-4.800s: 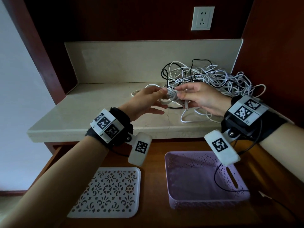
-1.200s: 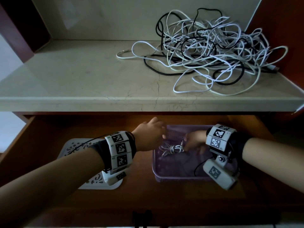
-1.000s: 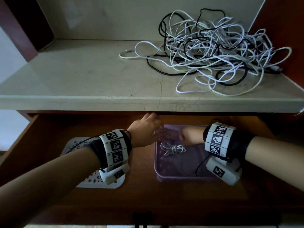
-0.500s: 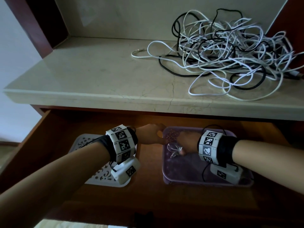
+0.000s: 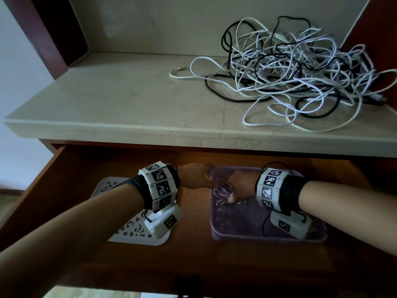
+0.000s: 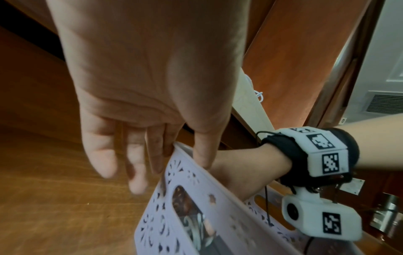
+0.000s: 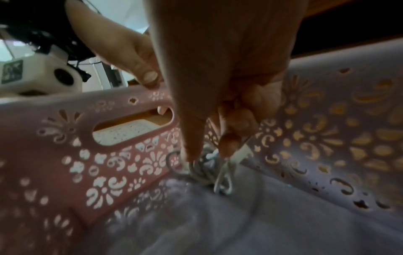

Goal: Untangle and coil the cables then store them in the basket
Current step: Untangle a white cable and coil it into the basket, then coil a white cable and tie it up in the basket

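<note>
The right hand (image 5: 239, 186) pinches the coiled cable (image 7: 207, 170) low in the basket (image 5: 266, 238), at its far-left corner. The left hand (image 5: 194, 176) pinches the rim there. The tangle (image 5: 296, 78) lies on the worktop (image 5: 107, 100) above, nearer the right hand.

The head view looks steeply down past the stone shelf (image 5: 107, 97) into the open drawer (image 5: 193, 261). The left wrist view looks along the left hand (image 6: 148, 82), close against the basket (image 6: 191, 181) wall. The right wrist view sits inside the basket, just behind the right hand (image 7: 229, 69) and coiled cable (image 7: 207, 170). All 3 share that wall
</note>
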{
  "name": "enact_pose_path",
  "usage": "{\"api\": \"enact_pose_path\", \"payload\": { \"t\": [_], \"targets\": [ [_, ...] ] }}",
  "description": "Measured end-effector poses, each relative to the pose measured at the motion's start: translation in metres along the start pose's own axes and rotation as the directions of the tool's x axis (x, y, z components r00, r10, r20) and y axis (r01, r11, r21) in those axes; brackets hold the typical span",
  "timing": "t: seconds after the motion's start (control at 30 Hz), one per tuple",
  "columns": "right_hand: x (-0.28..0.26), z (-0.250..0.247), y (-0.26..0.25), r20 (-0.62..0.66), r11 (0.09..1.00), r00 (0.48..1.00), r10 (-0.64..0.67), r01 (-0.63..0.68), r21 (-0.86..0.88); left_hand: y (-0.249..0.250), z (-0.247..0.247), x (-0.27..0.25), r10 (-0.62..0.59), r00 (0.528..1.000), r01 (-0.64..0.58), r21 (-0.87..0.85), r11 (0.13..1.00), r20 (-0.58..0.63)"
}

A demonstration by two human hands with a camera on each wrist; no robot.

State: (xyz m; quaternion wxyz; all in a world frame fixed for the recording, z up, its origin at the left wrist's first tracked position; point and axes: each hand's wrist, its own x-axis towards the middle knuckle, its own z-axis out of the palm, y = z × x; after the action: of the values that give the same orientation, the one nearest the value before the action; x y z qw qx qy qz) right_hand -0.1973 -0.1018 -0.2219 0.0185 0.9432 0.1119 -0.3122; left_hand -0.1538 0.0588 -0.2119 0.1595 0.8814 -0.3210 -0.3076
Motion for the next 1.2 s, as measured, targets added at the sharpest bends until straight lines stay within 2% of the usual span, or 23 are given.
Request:
{"api": "enact_pose_path", "payload": {
  "t": [0.17, 0.33, 0.43, 0.63, 0.73, 0.83, 0.9, 0.97, 1.03, 1.07, 1.13, 1.2],
  "targets": [
    [-0.013, -0.017, 0.000, -0.025, 0.996, 1.000, 0.002, -0.005, -0.085, 0.010, -0.008, -0.012, 0.001, 1.000, 0.000, 0.084, 0.996, -0.013],
    [-0.043, -0.043, -0.001, -0.122, 0.999, 0.992, 0.028, -0.026, 0.020, 0.031, -0.029, -0.043, 0.112, 0.993, -0.115, 0.151, 0.982, 0.027],
    [-0.064, -0.063, -0.005, -0.191, 0.993, 0.981, 0.034, -0.012, 0.115, 0.042, -0.050, -0.060, 0.147, 0.989, -0.148, 0.081, 0.986, 0.030],
    [-0.095, -0.107, -0.009, -0.350, 0.977, 0.934, 0.072, 0.004, 0.212, 0.058, -0.102, -0.070, 0.145, 0.982, -0.147, -0.014, 0.989, -0.125],
    [-0.102, -0.132, -0.006, -0.434, 0.969, 0.893, 0.119, -0.009, 0.247, 0.064, -0.135, -0.074, 0.143, 0.960, -0.157, -0.039, 0.987, -0.240],
    [-0.105, -0.161, 0.002, -0.540, 0.956, 0.823, 0.176, -0.013, 0.292, 0.064, -0.173, -0.071, 0.088, 0.911, -0.159, -0.146, 0.977, -0.403],
    [-0.106, -0.182, 0.009, -0.605, 0.948, 0.765, 0.220, -0.022, 0.317, 0.063, -0.197, -0.063, 0.032, 0.862, -0.168, -0.226, 0.959, -0.506],
    [-0.105, -0.202, 0.018, -0.648, 0.939, 0.713, 0.268, -0.042, 0.342, 0.064, -0.217, -0.049, -0.019, 0.805, -0.151, -0.235, 0.960, -0.593],
    [-0.101, -0.217, 0.028, -0.662, 0.932, 0.680, 0.315, -0.089, 0.352, 0.066, -0.229, -0.030, -0.030, 0.766, -0.102, -0.167, 0.981, -0.642],
    [-0.098, -0.223, 0.032, -0.666, 0.933, 0.670, 0.327, -0.118, 0.340, 0.069, -0.231, -0.019, -0.011, 0.763, -0.068, -0.098, 0.993, -0.646],
    [-0.091, -0.232, 0.039, -0.676, 0.936, 0.652, 0.343, -0.173, 0.307, 0.075, -0.227, 0.000, 0.068, 0.787, 0.018, 0.133, 0.991, -0.613],
    [-0.083, -0.237, 0.044, -0.678, 0.932, 0.640, 0.361, -0.231, 0.277, 0.079, -0.217, 0.021, 0.157, 0.816, 0.055, 0.345, 0.937, -0.556]
  ]
}}
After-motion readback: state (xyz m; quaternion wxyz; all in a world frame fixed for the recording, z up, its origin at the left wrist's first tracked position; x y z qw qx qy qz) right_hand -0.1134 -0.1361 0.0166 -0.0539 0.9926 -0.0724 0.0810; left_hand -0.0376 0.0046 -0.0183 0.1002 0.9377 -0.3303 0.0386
